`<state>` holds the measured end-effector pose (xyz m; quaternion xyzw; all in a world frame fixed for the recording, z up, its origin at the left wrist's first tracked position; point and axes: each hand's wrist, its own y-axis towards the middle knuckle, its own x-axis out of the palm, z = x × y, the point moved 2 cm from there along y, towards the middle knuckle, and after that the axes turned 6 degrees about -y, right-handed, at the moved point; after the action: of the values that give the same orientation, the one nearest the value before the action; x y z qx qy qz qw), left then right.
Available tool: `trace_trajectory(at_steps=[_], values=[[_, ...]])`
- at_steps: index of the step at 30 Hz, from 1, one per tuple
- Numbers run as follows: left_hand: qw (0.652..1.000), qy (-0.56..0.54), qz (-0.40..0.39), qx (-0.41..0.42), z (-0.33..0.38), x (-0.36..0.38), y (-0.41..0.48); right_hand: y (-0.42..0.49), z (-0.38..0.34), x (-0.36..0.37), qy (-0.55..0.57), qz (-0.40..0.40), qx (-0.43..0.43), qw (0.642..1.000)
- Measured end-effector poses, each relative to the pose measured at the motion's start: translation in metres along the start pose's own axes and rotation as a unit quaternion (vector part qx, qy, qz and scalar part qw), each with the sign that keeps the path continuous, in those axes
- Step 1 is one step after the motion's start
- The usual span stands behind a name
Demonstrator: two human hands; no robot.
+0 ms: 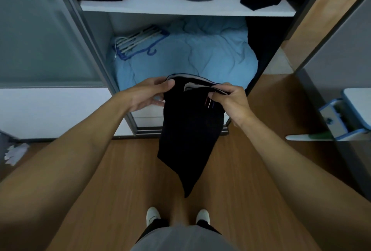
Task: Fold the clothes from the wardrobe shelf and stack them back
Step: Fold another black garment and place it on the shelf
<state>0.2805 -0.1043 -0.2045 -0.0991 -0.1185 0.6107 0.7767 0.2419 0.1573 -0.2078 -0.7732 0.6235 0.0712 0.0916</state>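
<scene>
Below the wardrobe shelf (pixel 186 8), the left hand (pixel 148 95) and right hand (pixel 233 100) each pinch the black garment (pixel 190 130) by its top edge. It hangs down from the 2 hands, clear of the floor.

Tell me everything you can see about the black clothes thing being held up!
The black garment looks like soft, dark cloth. It hangs in the air and narrows to a point above the wooden floor. Its top edge shows a pale inner band, and a small mark of red, white and blue lines sits just below. The left hand grips its top left corner and the right hand pinches the top right. Nothing else touches it. It hangs in front of the open wardrobe.
</scene>
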Motion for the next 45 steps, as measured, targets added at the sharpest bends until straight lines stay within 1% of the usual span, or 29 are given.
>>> trace_trajectory(at_steps=[1, 3, 4, 6, 8, 9, 13, 16, 20, 22, 23, 25, 27, 28, 30, 32, 35, 36, 39, 42, 45], values=[[1.0, -0.014, -0.01, 0.018, -0.004, 0.004, 0.002, 0.0, -0.003, 0.001, 0.012, 0.016, -0.001, 1.0], [0.999, 0.032, -0.014, 0.038, -0.008, 0.016, 0.007, 0.001, -0.008, 0.004, 0.027, 0.024, -0.001, 0.999], [0.997, 0.063, 0.003, 0.049, -0.009, 0.022, 0.011, 0.001, -0.01, 0.003, 0.025, 0.02, -0.002, 0.999], [0.99, 0.079, 0.08, 0.088, -0.013, 0.026, 0.022, 0.002, -0.014, 0.0, 0.005, 0.001, -0.011, 1.0], [0.982, 0.042, 0.141, 0.118, -0.014, 0.026, 0.029, 0.002, -0.018, -0.006, -0.018, -0.022, -0.024, 0.999], [0.981, 0.025, 0.148, 0.119, -0.014, 0.026, 0.03, 0.002, -0.02, -0.01, -0.026, -0.026, -0.03, 0.999], [0.987, -0.025, 0.121, 0.107, -0.01, 0.025, 0.034, 0.008, -0.028, -0.028, -0.021, 0.006, -0.044, 0.999], [0.986, -0.059, 0.121, 0.097, -0.006, 0.024, 0.034, 0.011, -0.035, -0.029, -0.023, 0.025, -0.044, 0.998], [0.984, -0.084, 0.129, 0.089, -0.005, 0.019, 0.032, 0.012, -0.039, -0.025, 0.037, 0.032, -0.038, 0.998], [0.98, -0.093, 0.142, 0.102, 0.001, 0.018, 0.032, 0.012, -0.04, -0.025, 0.077, 0.052, -0.031, 0.995], [0.979, -0.095, 0.144, 0.111, 0.006, 0.018, 0.033, 0.012, -0.039, -0.026, 0.104, 0.055, -0.013, 0.993], [0.977, -0.098, 0.142, 0.126, 0.016, 0.018, 0.031, 0.01, -0.037, -0.023, 0.12, 0.019, 0.043, 0.992], [0.978, -0.095, 0.135, 0.129, 0.022, 0.016, 0.029, 0.005, -0.035, -0.017, 0.076, -0.037, 0.084, 0.993], [0.978, -0.092, 0.138, 0.127, 0.023, 0.015, 0.027, 0.005, -0.033, -0.015, 0.063, -0.041, 0.09, 0.993], [0.975, -0.094, 0.158, 0.122, 0.019, 0.012, 0.023, 0.004, -0.033, -0.01, 0.087, -0.023, 0.076, 0.993], [0.974, -0.088, 0.18, 0.106, 0.01, 0.006, 0.018, 0.004, -0.04, -0.005, 0.111, -0.03, 0.056, 0.992], [0.985, -0.071, 0.152, 0.049, -0.01, 0.004, 0.007, -0.003, -0.054, 0.003, 0.126, -0.054, 0.057, 0.989], [0.985, -0.072, 0.148, 0.042, -0.014, 0.005, 0.004, -0.005, -0.058, 0.004, 0.128, -0.06, 0.064, 0.988], [0.976, -0.086, 0.183, 0.08, -0.006, 0.009, 0.001, -0.005, -0.074, 0.001, 0.129, -0.07, 0.073, 0.987], [0.965, -0.112, 0.211, 0.112, 0.018, 0.017, 0.003, -0.001, -0.079, -0.015, 0.181, -0.075, 0.07, 0.978], [0.957, -0.149, 0.223, 0.11, 0.034, 0.024, 0.006, -0.013, -0.055, -0.014, 0.133, -0.107, 0.111, 0.979]])
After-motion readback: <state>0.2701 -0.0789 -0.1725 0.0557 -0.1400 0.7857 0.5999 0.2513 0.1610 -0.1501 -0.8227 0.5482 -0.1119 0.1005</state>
